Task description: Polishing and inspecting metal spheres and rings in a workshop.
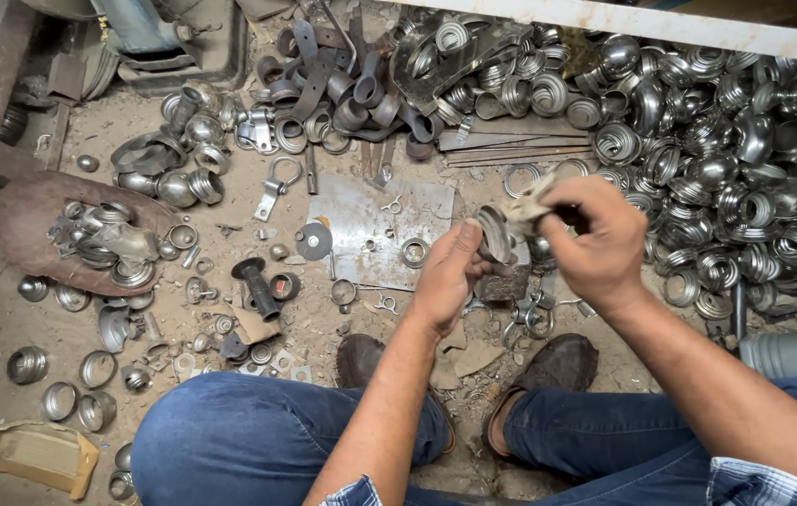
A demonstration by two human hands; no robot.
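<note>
My left hand (448, 274) grips a round, ribbed metal ring (493, 234) by its edge, held up over the dusty floor. My right hand (597, 234) pinches a worn piece of abrasive cloth (531, 200) against the top of that ring. Both hands hover above my knees in blue jeans and my brown shoes (558, 364). A flat steel plate (361, 217) lies on the ground just left of the hands, with small rings and a washer on it.
A big heap of shiny metal caps and rings (717, 150) fills the right side. Dark curved strap pieces (342, 84) lie at the top centre. Loose rings, a black handle (255, 283) and a rusty dish (33, 215) with parts spread over the left floor.
</note>
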